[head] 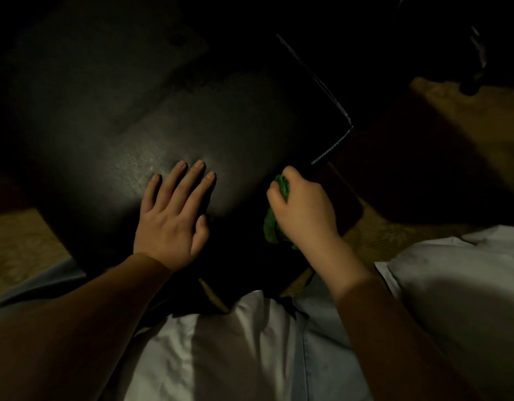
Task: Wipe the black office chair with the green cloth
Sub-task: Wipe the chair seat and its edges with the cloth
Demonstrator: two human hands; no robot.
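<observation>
Left hand (172,218) presses chair (221,125); right hand (305,209) grips cloth (271,227).

Pretty dim shot. A brownish wood-look floor (18,241) peeks out at the left edge and again on the right side of the frame. A white shirt (221,348) fills the bottom centre. There's a dark object (472,82) upper right, too blurry to tell what it is.

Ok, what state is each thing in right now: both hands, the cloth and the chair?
left hand: flat on the chair seat, fingers straight and spread.
right hand: curled round the cloth at the seat's right edge.
green cloth: bunched, hanging below the fist; contact with the seat unclear.
black chair: seat facing up, dimly lit.
</observation>
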